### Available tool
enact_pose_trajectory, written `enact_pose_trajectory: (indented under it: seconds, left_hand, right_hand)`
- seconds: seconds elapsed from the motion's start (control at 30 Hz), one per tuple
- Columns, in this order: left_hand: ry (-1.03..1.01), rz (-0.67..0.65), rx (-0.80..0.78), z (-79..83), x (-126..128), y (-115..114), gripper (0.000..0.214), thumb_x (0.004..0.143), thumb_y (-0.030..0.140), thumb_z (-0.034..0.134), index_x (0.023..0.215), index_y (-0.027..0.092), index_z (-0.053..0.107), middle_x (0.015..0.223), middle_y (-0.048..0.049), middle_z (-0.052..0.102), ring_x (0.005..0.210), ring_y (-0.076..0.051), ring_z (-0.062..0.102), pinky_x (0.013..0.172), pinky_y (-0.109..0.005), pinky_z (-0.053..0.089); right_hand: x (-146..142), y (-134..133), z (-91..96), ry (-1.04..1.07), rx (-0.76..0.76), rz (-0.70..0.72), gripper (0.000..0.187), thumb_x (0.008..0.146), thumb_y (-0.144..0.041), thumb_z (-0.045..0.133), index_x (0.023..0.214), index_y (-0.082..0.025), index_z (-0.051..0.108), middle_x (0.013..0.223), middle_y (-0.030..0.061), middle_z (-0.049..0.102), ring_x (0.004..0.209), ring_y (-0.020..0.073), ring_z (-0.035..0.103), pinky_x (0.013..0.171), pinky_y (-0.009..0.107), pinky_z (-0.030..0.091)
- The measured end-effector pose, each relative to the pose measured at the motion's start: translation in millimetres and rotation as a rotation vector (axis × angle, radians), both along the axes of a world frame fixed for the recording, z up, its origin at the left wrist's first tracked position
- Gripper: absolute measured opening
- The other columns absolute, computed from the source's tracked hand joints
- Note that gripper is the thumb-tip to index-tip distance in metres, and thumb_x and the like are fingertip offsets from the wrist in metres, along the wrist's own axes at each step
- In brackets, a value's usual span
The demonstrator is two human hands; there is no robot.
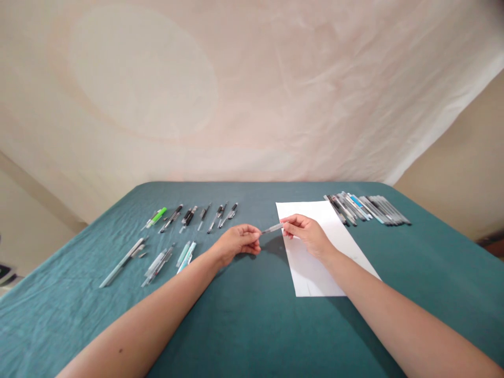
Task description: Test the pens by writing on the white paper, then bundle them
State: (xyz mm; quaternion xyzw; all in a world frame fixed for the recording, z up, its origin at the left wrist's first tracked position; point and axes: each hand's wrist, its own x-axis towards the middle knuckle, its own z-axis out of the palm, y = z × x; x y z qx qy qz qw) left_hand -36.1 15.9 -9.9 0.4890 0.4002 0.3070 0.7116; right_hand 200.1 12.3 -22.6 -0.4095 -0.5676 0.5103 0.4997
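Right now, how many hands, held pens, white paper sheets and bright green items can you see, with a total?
Hands: 2, left hand and right hand
Held pen: 1
White paper sheet: 1
Bright green item: 1
Total: 5

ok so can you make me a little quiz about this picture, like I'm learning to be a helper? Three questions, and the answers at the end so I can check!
1. True or false: the bright green thing lies on the white sheet.
2. Pick one. What is held between the left hand and the right hand?
A) a bottle
B) a slim pen-shaped thing
C) a spoon
3. Fill the gap: the ___ hand is the one over the white sheet.

Key
1. False: it lies on the blue-green cloth, over on the left.
2. B
3. right
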Motion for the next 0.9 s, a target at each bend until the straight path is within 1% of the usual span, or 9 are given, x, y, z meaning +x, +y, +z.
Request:
enact_pose_trajectory:
  seconds: [0.07,0.17,0.3,0.43,0.57,0.67,0.77,0.83,0.9]
  left_hand:
    - [-0.048,0.139,-0.001,0.3,-6,8,0.027,0.071,0.025,0.075,0.088,0.013,0.058,0.073,-0.0038,0.064,0.063,-0.013,0.064,0.068,-0.028,0.054]
    - [-0.159,0.245,-0.045,2.1,-12,14,0.021,0.072,0.021,0.073,0.086,0.011,0.059,0.072,-0.0034,0.065,0.063,-0.011,0.064,0.068,-0.026,0.054]
    - [-0.258,0.32,-0.075,5.2,-5,8,0.019,0.073,0.021,0.073,0.086,0.011,0.062,0.07,-0.0015,0.063,0.061,-0.01,0.063,0.065,-0.024,0.054]
    - [-0.279,0.365,-0.034,8.8,8,-3,0.023,0.071,0.024,0.074,0.086,0.012,0.062,0.068,-0.0002,0.062,0.062,-0.01,0.063,0.065,-0.024,0.054]
    - [-0.276,0.412,0.016,10.3,12,-7,0.026,0.069,0.028,0.076,0.085,0.012,0.062,0.067,0.001,0.061,0.059,-0.009,0.061,0.063,-0.022,0.052]
    - [-0.278,0.424,0.061,10.2,9,-4,0.028,0.067,0.028,0.077,0.085,0.011,0.063,0.066,0.0018,0.059,0.057,-0.008,0.059,0.062,-0.021,0.051]
    - [-0.282,0.393,0.094,12.1,4,-1,0.029,0.066,0.028,0.077,0.087,0.011,0.064,0.067,0.0017,0.059,0.058,-0.007,0.058,0.062,-0.021,0.05]
    - [-0.28,0.366,0.114,14.7,2,0,0.029,0.067,0.028,0.077,0.088,0.011,0.065,0.068,0.0008,0.06,0.059,-0.007,0.058,0.061,-0.02,0.05]
    - [-0.271,0.376,0.129,17.1,0,1,0.03,0.068,0.03,0.076,0.088,0.011,0.065,0.07,-0.0005,0.061,0.061,-0.008,0.058,0.06,-0.02,0.049]
  right_hand:
    - [-1,-1,-0.8,-0.109,0.049,-0.027,0.023,0.074,-0.038,0.068,0.089,-0.02,0.067,0.069,0.0012,0.064,0.064,0.0148,0.058,0.059,0.028,0.042]
    - [-7,-7,-0.9,-0.312,0.172,-0.049,0.017,0.079,-0.037,0.064,0.09,-0.024,0.066,0.078,0.0019,0.066,0.069,0.0166,0.059,0.066,0.031,0.043]
    - [-14,-15,-0.1,-0.558,0.371,-0.087,0.012,0.082,-0.035,0.06,0.091,-0.027,0.064,0.084,0.0023,0.065,0.076,0.019,0.057,0.072,0.033,0.041]
    - [-14,-19,2.1,-0.754,0.424,-0.14,0.013,0.087,-0.036,0.053,0.088,-0.026,0.061,0.084,0.0041,0.062,0.076,0.0199,0.055,0.07,0.032,0.038]
    - [-14,-21,5.5,-0.836,0.459,-0.148,0.021,0.091,-0.037,0.046,0.084,-0.024,0.06,0.084,0.0064,0.062,0.08,0.0206,0.055,0.071,0.032,0.036]
    - [-17,-23,9.1,-0.763,0.34,-0.059,0.03,0.091,-0.043,0.043,0.077,-0.022,0.059,0.072,0.0039,0.06,0.07,0.0176,0.054,0.066,0.029,0.036]
    - [-21,-25,13.3,-0.485,0.008,0.202,0.039,0.089,-0.052,0.041,0.073,-0.019,0.054,0.06,-0.0003,0.055,0.056,0.0126,0.051,0.054,0.024,0.035]
    - [-23,-27,15.3,-0.321,-0.188,0.371,0.041,0.088,-0.056,0.039,0.076,-0.019,0.052,0.06,-0.0013,0.054,0.051,0.0109,0.05,0.047,0.022,0.031]
    - [-26,-28,15.8,-0.314,-0.226,0.393,0.042,0.09,-0.056,0.035,0.079,-0.019,0.051,0.065,-0.0003,0.057,0.052,0.0107,0.051,0.044,0.022,0.029]
